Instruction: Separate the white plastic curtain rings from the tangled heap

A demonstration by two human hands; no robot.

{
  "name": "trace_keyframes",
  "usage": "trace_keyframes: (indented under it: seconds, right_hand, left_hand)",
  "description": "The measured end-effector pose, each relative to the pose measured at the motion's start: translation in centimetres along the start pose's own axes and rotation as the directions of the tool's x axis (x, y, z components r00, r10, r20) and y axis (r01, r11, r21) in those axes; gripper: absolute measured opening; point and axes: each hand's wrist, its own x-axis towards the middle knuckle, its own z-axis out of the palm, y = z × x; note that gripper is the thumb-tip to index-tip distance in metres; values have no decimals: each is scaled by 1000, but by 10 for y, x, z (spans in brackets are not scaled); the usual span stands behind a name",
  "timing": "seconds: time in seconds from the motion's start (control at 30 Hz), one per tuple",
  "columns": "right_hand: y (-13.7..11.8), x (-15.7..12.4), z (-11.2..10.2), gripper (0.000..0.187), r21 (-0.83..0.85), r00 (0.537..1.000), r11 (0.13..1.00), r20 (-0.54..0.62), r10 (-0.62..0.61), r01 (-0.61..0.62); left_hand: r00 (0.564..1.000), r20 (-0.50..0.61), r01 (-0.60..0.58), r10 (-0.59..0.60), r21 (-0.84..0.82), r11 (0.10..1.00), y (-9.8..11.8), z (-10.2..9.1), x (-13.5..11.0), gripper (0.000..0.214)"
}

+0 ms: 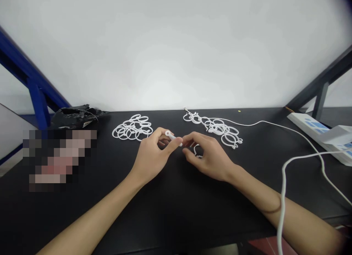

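My left hand (152, 152) pinches a white plastic curtain ring (171, 136) between thumb and fingers; it is seen nearly edge-on, with a small eyelet at its upper end. Close to its lower right end is my right hand (206, 154), fingers curved and thumb apart from them, gripping nothing that I can see. Through the gap of that hand shows part of another white ring (197, 152), mostly hidden. Behind my left hand lies a pile of plain-looking white rings (132, 128). A second, looser group of white rings with small eyelets (218, 127) lies behind my right hand.
A black table (165, 207) runs back to a pale wall. Crumpled black plastic (73, 117) sits at the back left, near a blue frame (38, 101). A white cable (283, 185) crosses over my right forearm. A white and blue box (316, 126) stands at right.
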Motion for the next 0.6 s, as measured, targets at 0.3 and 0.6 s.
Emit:
trace_keyframes:
  seconds: [0.3,0.6]
  right_hand:
    - [16,2,-3,16,-349,964,906,-21,-264,241]
    - [11,-1,-3,14,-560,933,758,79,-351,333]
  left_hand:
    - [991,130,-27,13,110,994,1,-10,1,32]
    - [807,210,-578,552,471,666,-14,-12,6,37]
